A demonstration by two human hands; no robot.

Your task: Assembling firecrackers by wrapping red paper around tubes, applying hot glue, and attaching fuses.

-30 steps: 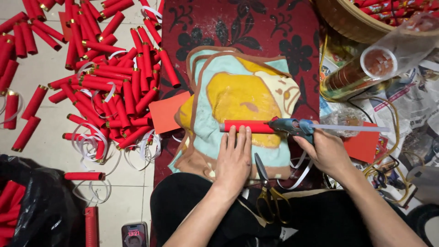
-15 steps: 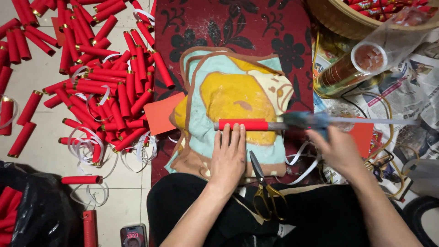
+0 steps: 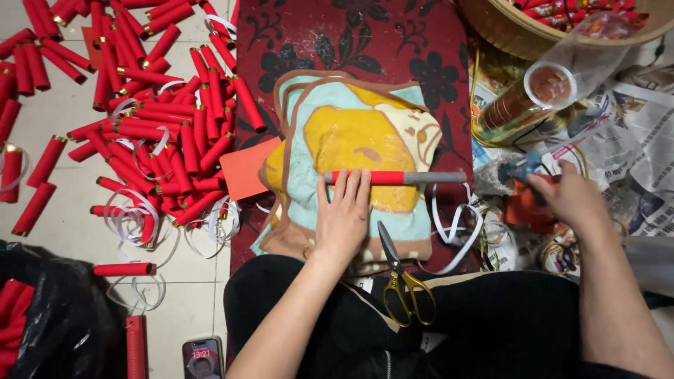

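One left hand [image 3: 342, 217] lies flat, fingers spread, pressing a red-and-grey tube [image 3: 395, 177] onto the cushion [image 3: 351, 133]; the tube's long axis runs left to right, grey end pointing right. Scissors [image 3: 400, 281] lie nearer. Farther right, the right hand [image 3: 572, 200] curls around a blue glue gun [image 3: 523, 167].

single head-worn camera, looking steeply down from above the seated person's lap, close over the cushion [image 3: 351, 140] and dark red floral mat [image 3: 365, 42], forearms entering from the bottom edge, floor with red tubes [image 3: 161, 119] at left, newspaper clutter [image 3: 632, 133] at right
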